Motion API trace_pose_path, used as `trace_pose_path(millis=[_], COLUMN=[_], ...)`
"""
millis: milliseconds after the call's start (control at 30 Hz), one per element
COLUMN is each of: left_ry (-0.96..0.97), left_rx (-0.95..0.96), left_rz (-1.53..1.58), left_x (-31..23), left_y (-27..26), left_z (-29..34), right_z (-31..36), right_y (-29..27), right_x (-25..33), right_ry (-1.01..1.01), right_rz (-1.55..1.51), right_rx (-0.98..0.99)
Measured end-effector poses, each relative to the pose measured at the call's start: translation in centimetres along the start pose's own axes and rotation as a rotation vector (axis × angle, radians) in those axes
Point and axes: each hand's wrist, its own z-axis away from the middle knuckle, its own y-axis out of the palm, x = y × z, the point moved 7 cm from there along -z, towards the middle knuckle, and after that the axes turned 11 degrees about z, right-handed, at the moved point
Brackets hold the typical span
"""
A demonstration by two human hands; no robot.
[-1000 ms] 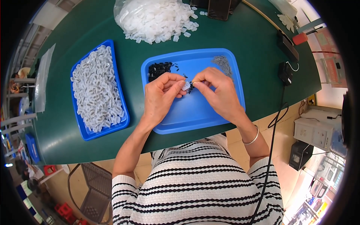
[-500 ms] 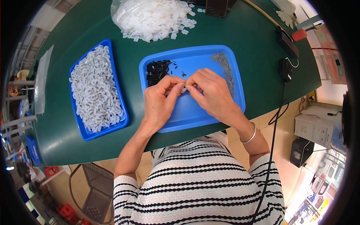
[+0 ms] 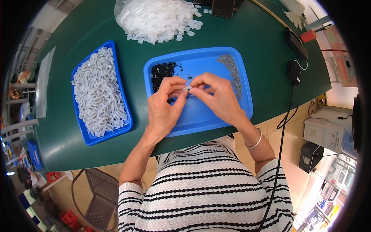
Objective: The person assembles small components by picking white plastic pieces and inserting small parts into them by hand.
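Over the middle of a light blue tray (image 3: 197,125), my two hands meet fingertip to fingertip. A small translucent white plastic piece (image 3: 187,88) sits between them, with a dark bit visible on it. My left hand (image 3: 165,106) pinches the piece between thumb and fingers. From the other side, the thumb and index finger of my right hand (image 3: 218,99) are closed at its edge. Small black parts (image 3: 162,73) are heaped at the tray's left, a few strewn toward the middle. Thin grey pins (image 3: 233,73) lie along its right side.
Left of the tray stands a darker blue tray (image 3: 128,123) full of translucent pieces (image 3: 98,92). A bag spilling white plastic pieces (image 3: 158,21) lies at the back. Black adapters (image 3: 293,72) and a cable (image 3: 284,127) are at the right edge. A chair (image 3: 99,197) stands lower left.
My fingers have shifted slightly and spread a little, so more of the white piece shows. The wrists moved only slightly; trays and heaps look the same.
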Motion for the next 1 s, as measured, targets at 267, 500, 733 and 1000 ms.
trace_pose_path(millis=[267, 500, 733, 1000], left_ry=[-0.136, -0.183, -0.052, -0.182], left_rx=[-0.017, -0.048, 0.048, 0.03], left_rz=[0.133, 0.073, -0.238, 0.083], left_x=[1.1, 1.1, 0.2, 2.2], left_y=[0.1, 0.3, 0.9, -0.1], left_z=[0.1, 0.7, 0.9, 0.2], right_z=[0.6, 1.0, 2.1, 0.3], right_y=[0.9, 1.4, 1.0, -8.5], right_x=[-1.4, -1.2, -0.7, -3.9], right_ry=[0.033, 0.024, -0.131, -0.173], right_rz=[-0.136, -0.063, 0.158, 0.766], right_rx=[-0.06, -0.061, -0.075, -0.147])
